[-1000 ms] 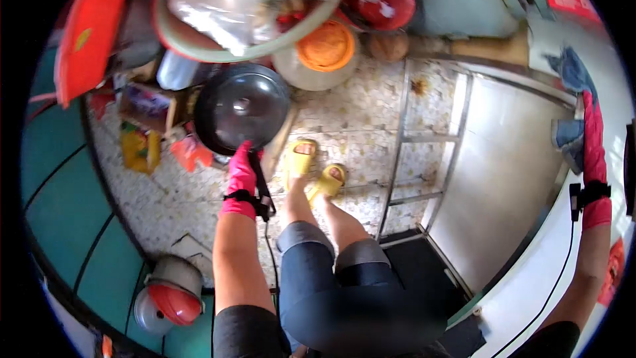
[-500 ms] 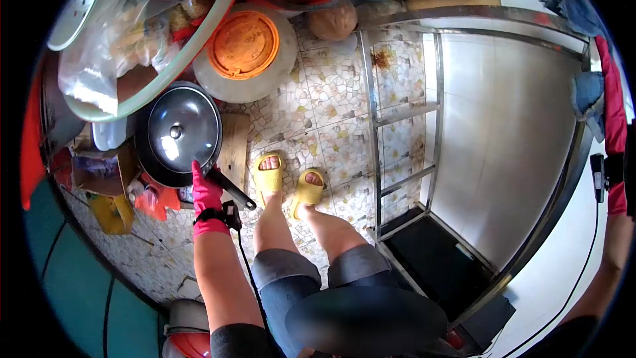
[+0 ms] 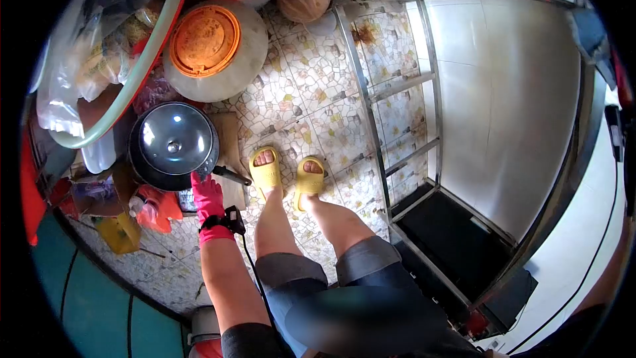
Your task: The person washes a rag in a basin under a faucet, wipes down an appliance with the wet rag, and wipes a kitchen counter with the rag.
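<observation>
My left hand [image 3: 208, 195], in a pink glove, reaches to the near rim of a dark frying pan [image 3: 141, 171]. Its fingers are stretched forward, with the index fingertip against or just beside the rim; actual contact is hard to make out. A domed glass lid [image 3: 173, 126] with a central knob lies on the pan. The black pan handle [image 3: 232, 175] points right, past the hand. My right arm is raised at the far right edge, where a pink sliver of the right hand [image 3: 621, 86] shows near a blue denim cloth [image 3: 591, 36]. Its fingers are hidden in the dark border.
Beyond the pan stands a pale container with an orange lid [image 3: 205, 40]. A large green-rimmed basin [image 3: 142, 83] holds plastic bags. A pumpkin-like round object [image 3: 304, 0] sits at the back. The metal rack [image 3: 371, 113] rises on the right; yellow slippers [image 3: 267, 174] are on my feet.
The view has shifted, and the rack and right arm now sit farther right. My left hand stays by the pan's near rim, its fingers slightly lower. The lid looks lighter and reflects differently.
</observation>
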`<action>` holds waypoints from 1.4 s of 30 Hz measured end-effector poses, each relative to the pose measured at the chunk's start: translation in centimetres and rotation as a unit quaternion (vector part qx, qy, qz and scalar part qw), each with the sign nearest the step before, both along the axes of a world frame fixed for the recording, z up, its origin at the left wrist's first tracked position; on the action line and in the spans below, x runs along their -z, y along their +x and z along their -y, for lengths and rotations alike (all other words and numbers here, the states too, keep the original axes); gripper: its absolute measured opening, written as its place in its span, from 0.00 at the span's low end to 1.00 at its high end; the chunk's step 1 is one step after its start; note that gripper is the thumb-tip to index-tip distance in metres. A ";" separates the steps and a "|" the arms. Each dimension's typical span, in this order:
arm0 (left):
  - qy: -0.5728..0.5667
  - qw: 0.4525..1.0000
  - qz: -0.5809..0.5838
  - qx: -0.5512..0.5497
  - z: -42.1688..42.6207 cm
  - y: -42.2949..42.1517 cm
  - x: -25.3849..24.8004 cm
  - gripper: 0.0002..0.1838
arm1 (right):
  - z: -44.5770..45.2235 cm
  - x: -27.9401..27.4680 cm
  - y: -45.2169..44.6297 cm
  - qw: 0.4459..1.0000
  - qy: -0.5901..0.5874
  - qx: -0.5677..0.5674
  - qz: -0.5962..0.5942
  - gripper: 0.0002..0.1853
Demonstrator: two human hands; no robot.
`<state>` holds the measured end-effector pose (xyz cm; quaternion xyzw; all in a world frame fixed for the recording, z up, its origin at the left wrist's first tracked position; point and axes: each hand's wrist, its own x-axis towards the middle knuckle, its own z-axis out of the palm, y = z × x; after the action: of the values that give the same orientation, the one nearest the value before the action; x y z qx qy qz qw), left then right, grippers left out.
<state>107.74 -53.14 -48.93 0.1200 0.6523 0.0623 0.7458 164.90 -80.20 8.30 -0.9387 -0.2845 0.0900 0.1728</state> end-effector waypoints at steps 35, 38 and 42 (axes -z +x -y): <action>0.345 0.724 0.309 0.512 21.3 27.8 -53.9 0.33 | 7.7 -6.3 13.1 0.983 -0.109 -0.038 0.140 0.35; 0.187 0.858 0.289 0.382 26.1 36.0 -58.7 0.35 | 15.7 -7.0 15.2 0.984 -0.107 0.052 0.134 0.37; 0.205 0.896 0.189 0.346 26.3 42.6 -58.8 0.31 | 32.7 -5.6 13.6 0.968 -0.055 0.170 0.174 0.36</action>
<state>150.34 -79.41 9.92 0.4741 0.3895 -0.0461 0.7883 178.49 -112.90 13.90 -0.9825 -0.1412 -0.0898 0.0812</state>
